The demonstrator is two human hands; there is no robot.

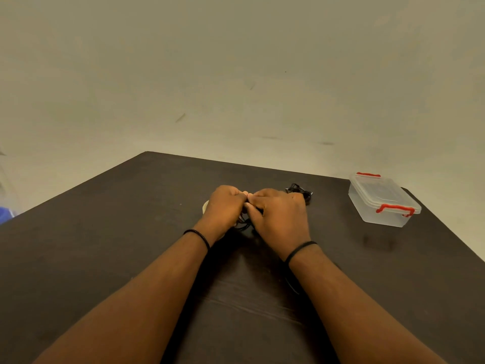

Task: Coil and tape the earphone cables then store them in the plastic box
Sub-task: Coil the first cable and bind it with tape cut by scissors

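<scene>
While knuckle to knuckle, both hands [250, 206] clenched on black cable [242, 223], its axis hidden.

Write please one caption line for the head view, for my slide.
Both hands, left and right, work a black cable on the table; box closed at right.

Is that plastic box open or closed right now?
Closed. The plastic box has its clear lid seated on top, with the red clips at both ends.
</scene>
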